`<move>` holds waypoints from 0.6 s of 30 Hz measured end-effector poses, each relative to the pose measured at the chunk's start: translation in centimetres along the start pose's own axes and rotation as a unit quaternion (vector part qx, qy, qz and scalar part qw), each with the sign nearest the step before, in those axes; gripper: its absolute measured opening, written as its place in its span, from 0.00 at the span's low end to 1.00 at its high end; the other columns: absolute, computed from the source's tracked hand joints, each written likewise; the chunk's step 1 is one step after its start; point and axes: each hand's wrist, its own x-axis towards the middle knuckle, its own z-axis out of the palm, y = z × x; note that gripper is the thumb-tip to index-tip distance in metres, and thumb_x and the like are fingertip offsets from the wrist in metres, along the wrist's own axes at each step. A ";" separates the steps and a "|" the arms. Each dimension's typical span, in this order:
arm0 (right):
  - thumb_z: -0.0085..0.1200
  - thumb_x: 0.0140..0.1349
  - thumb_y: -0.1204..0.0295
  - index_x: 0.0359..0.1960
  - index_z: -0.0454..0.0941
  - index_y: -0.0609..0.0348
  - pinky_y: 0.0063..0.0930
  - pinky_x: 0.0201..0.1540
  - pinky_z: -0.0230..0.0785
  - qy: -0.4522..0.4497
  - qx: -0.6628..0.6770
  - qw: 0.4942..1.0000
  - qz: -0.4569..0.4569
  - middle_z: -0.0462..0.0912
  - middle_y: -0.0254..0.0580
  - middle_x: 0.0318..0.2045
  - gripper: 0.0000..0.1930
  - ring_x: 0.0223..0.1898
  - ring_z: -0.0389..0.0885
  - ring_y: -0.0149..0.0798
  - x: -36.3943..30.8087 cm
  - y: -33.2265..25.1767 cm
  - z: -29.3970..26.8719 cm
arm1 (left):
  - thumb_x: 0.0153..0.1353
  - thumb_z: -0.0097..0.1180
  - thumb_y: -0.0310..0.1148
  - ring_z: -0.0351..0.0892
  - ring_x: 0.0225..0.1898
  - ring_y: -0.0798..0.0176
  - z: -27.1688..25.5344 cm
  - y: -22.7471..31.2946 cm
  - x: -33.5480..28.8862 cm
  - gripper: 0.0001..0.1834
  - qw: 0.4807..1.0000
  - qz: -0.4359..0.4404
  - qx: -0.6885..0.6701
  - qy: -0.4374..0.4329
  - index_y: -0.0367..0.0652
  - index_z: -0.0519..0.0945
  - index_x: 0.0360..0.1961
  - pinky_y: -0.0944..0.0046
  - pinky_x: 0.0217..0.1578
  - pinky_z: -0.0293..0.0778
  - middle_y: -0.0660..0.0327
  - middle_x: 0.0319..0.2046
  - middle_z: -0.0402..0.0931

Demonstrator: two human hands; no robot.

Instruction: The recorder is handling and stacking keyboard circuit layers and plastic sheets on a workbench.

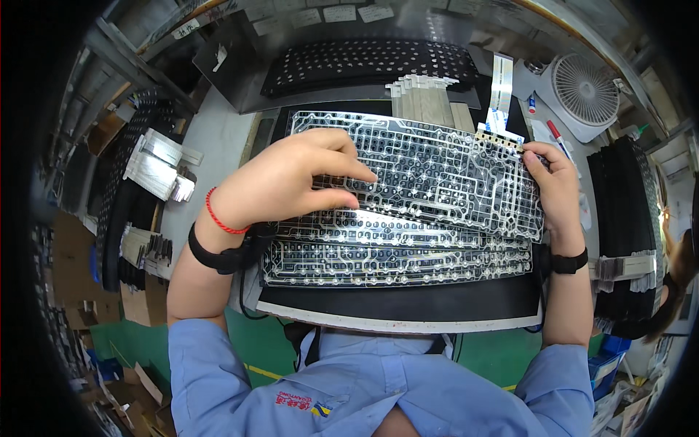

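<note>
A clear keyboard membrane sheet point(437, 164) with silvery traces and dark key spots lies slightly tilted over several similar sheets point(393, 266). My right hand point(559, 189) pinches its upper right corner between thumb and fingers, beside a flat ribbon tail point(501, 91) that points away from me. Over the left part of that sheet is my left hand point(302, 175), its thumb and index finger apart and nothing visible between them. Whether those fingertips touch the sheet, I cannot tell. Under the stack is a black work mat point(408, 309) with a pale front edge.
Behind the sheets stand a black perforated stack point(357, 65) and pale ribbon tails point(422, 98). A white fan point(585, 87), a red marker point(555, 131) and a blue-and-white marker point(532, 105) are at the far right. Dark stacked sheets flank both sides, with silvery tails point(156, 164) at left.
</note>
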 end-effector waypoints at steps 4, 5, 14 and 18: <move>0.53 0.64 0.74 0.43 0.77 0.63 0.15 0.33 0.71 -0.011 0.077 0.995 0.059 0.81 0.34 0.33 0.08 0.30 0.78 0.22 0.3 0.2 -0.4 | 0.41 0.70 0.35 0.70 0.36 0.58 0.5 0.5 0.2 0.23 0.996 0.047 0.077 0.011 0.46 0.83 0.43 0.62 0.39 0.68 0.62 0.32 0.70; 0.52 0.64 0.74 0.43 0.77 0.63 0.15 0.33 0.71 -0.017 0.085 0.994 0.072 0.82 0.34 0.32 0.08 0.30 0.78 0.22 0.4 0.2 -0.5 | 0.40 0.70 0.36 0.68 0.35 0.58 0.6 0.8 0.2 0.25 0.994 0.053 0.092 0.019 0.48 0.83 0.44 0.62 0.39 0.68 0.63 0.31 0.68; 0.52 0.65 0.73 0.43 0.76 0.63 0.16 0.34 0.72 -0.027 0.116 0.989 0.090 0.82 0.35 0.33 0.08 0.32 0.79 0.22 0.2 0.3 -0.7 | 0.40 0.71 0.31 0.67 0.28 0.63 1.5 1.2 0.4 0.15 0.972 0.117 0.182 0.096 0.49 0.85 0.34 0.65 0.29 0.64 0.67 0.24 0.68; 0.53 0.64 0.73 0.43 0.76 0.63 0.16 0.35 0.72 -0.011 0.097 0.994 0.058 0.82 0.35 0.33 0.09 0.32 0.79 0.22 0.2 0.3 -0.7 | 0.40 0.71 0.28 0.69 0.25 0.65 0.3 1.2 0.3 0.10 0.974 0.129 0.105 0.152 0.46 0.85 0.27 0.67 0.25 0.63 0.66 0.22 0.70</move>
